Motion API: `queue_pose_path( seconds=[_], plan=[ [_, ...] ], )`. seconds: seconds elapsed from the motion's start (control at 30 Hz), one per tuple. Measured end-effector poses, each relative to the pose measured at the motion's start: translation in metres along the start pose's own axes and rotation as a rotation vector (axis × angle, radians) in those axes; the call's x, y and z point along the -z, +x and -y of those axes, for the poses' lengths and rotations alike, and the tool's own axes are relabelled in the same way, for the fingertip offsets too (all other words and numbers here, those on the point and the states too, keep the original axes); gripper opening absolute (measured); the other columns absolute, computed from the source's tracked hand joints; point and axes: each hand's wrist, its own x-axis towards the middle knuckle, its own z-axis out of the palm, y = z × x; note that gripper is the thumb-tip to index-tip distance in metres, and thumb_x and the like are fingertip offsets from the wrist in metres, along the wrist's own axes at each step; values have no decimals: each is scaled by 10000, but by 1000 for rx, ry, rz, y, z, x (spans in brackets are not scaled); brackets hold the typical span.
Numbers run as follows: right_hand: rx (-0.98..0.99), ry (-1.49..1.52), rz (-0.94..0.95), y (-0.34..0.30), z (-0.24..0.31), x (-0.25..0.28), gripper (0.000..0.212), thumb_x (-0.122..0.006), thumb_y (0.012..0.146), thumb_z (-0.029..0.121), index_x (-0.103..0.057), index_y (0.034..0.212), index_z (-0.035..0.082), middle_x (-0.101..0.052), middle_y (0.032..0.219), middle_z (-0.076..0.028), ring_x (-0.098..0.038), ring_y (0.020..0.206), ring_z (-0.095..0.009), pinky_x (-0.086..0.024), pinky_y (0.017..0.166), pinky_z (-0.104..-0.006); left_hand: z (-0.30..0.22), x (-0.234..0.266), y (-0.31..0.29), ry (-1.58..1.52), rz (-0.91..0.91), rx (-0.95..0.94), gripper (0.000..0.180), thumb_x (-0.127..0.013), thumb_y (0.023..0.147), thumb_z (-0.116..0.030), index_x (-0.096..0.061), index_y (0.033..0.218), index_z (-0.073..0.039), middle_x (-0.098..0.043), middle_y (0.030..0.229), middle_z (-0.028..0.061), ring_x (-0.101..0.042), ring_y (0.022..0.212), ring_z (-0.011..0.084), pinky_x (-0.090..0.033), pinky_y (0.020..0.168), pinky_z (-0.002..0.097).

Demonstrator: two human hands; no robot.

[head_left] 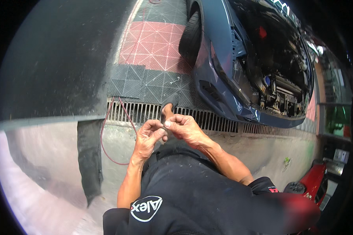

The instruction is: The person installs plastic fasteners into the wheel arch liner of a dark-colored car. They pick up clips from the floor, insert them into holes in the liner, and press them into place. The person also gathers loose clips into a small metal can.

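In front of my body, my left hand (147,140) and my right hand (187,130) meet at the fingertips. Both are closed in a pinch, thumb against forefinger. Whatever they hold between them, if anything, is too small to make out. Beyond my hands, a foot in a dark shoe (170,100) stands by the floor grate. A dark blue car (219,88), its hood raised and engine bay (282,94) exposed, is ahead to the right; neither hand touches it.
A slotted drain grate (145,113) crosses the floor ahead. Past it lie grey and red floor tiles (155,43). A thin red hose (102,143) loops at the left, near a dark wall or panel (55,58). At the far right is a red vehicle (315,180).
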Motion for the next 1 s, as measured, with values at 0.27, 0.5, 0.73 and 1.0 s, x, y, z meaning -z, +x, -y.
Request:
queue_pose_path(
  seconds=[0.27, 0.5, 0.73, 1.0],
  plan=[
    [-15, 304, -174, 170, 63, 115, 322, -742, 1029, 355, -728, 1069, 36, -676, 773, 30, -427, 571, -12, -313, 513, -207, -34, 4, 262, 174, 104, 276, 249, -721, 1018, -70, -610, 1235, -16, -730, 971, 101, -714, 864, 166, -607, 778, 316],
    [44, 490, -379, 238, 126, 174, 332, -736, 1035, 324, -711, 1170, 22, -712, 852, 32, -456, 590, 12, -330, 508, -176, -45, -5, 424, -22, 247, 560, 216, -668, 1055, -119, -598, 1223, -2, -755, 1020, 141, -751, 863, 209, -637, 793, 345],
    [156, 729, -579, 289, 149, 196, 266, -757, 1022, 267, -713, 1151, 38, -659, 814, 55, -458, 583, 18, -332, 505, -155, -57, -16, 530, -20, 393, 794, 239, -653, 1065, -136, -581, 1254, -10, -754, 1056, 157, -751, 891, 229, -636, 828, 379],
    [240, 988, -930, 381, 150, 180, 269, -742, 1030, 252, -685, 1141, 14, -534, 704, 85, -428, 552, 4, -331, 490, -190, -53, 12, 647, 433, 709, 829, 221, -708, 1025, -57, -636, 1229, -10, -720, 1003, 75, -708, 863, 154, -599, 814, 301]
  ],
)
